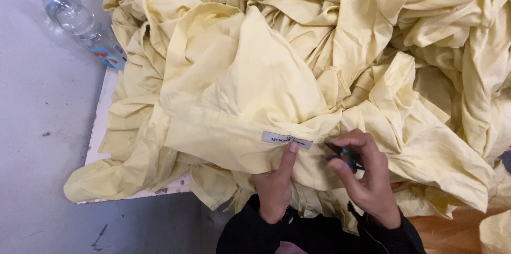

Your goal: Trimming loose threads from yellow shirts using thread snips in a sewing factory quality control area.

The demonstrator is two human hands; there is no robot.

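Head view shows the left hand (275,186) pinning the white label (286,139) flat while the right hand (363,177) grips small teal snips (345,156), best kept clear of the yellow cloth (255,89).

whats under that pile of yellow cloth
A white board sticks out at the left edge of the yellow cloth, above the grey floor. The rest of it is covered.
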